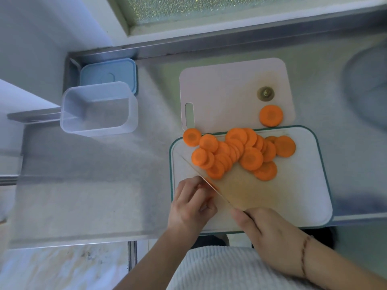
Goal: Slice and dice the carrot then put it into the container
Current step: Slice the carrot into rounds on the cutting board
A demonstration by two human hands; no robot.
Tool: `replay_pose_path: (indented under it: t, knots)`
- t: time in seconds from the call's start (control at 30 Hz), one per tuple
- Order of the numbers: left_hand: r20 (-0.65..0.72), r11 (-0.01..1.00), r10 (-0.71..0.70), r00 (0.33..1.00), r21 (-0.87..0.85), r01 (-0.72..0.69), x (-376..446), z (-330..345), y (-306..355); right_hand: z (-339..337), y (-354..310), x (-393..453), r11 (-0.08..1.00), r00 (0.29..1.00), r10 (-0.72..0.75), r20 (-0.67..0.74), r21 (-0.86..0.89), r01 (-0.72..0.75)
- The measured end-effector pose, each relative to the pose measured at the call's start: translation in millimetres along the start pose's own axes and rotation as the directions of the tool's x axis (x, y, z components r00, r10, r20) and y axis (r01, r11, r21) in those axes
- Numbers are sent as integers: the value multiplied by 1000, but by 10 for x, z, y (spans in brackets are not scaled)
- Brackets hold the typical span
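carrot stub (210, 183) on the near board (293, 195), slices (240, 151) piled beyond | left grip (191, 203) pinches stub; right grip (270, 233) wraps knife (211, 186) handle | step — last slicing cuts | next — dicing, container (98, 108) empty, well left on surface (83, 185)

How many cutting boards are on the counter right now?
2. A pink cutting board lies farther back with one carrot slice on it; a white, teal-edged board lies nearer, overlapping its edge.
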State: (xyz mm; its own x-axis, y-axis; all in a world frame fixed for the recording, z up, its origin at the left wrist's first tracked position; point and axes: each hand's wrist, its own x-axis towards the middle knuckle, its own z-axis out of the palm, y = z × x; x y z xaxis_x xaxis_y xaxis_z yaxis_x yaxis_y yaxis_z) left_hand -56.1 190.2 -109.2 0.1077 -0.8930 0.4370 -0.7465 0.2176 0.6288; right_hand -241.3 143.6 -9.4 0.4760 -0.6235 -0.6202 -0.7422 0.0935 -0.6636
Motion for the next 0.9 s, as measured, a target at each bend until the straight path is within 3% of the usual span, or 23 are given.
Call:
replay_pose_path:
  t: [0.43, 0.57, 0.9]
  knots:
    - [13, 1000, -12, 1000, -2, 12, -41, -31, 38, -95, -170, 512, 992, 992, -125, -13, -2, 125]
    - [-19, 999, -51, 999, -14, 51, -16, -42, 70, -214, -155, 143, 994, 996, -93, -15, 52, 94]
    - [23, 997, -74, 997, -30, 75, -19, -51, 69, -59, 86, -221, 1000, 998, -6, -59, -4, 6]
